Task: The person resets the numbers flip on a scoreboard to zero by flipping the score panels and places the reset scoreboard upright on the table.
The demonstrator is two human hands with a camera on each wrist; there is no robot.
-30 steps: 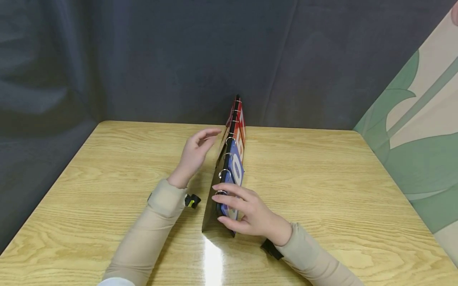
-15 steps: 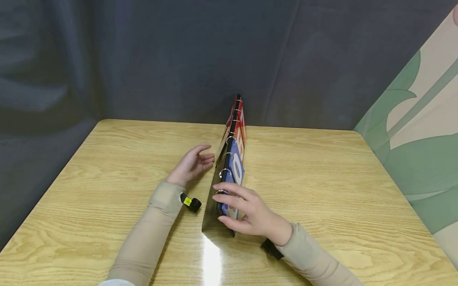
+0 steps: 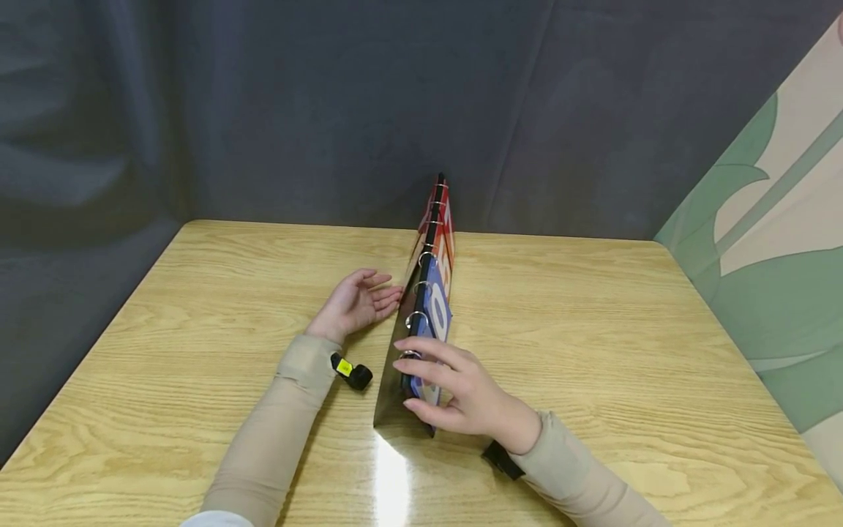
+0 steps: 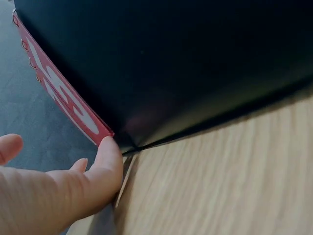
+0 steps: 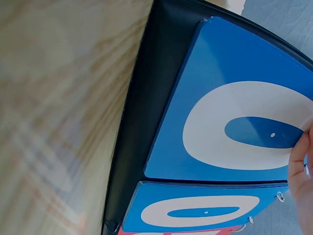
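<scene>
2 hands: left lies palm-up, open; right grips scoreboard.

Flip scoreboard, centre of the head view — black stand, silver rings along its top edge. Near cards blue, each with a white 0; far cards red with white marks. Table pale yellow wood, streaky grain, a white glare patch at lower centre. My sleeves beige. Black strap with a yellow tag at my left wrist. Backdrop dark grey cloth — at right, a cream panel with green leaf shapes.
</scene>
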